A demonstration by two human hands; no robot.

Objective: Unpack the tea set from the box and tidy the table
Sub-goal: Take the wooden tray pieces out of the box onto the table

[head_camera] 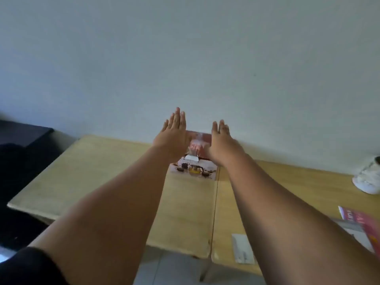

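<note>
A red tea set box point(195, 161) with pictures of a teapot and cups on its front stands at the far edge of the wooden table point(102, 171), against the wall. My left hand point(173, 134) is stretched out with straight fingers at the box's left side. On the box's right side my right hand point(222, 140) reaches forward, fingers straight as well. Both hands hide the box's sides, so I cannot tell whether they touch it. Neither hand holds anything.
A white crumpled bag or cloth point(368, 177) lies at the table's right edge. A pink-red printed leaflet point(362, 223) and a white slip point(242, 249) lie near the front right. A dark piece of furniture point(20, 134) stands left of the table. A seam point(214, 202) splits the tabletop.
</note>
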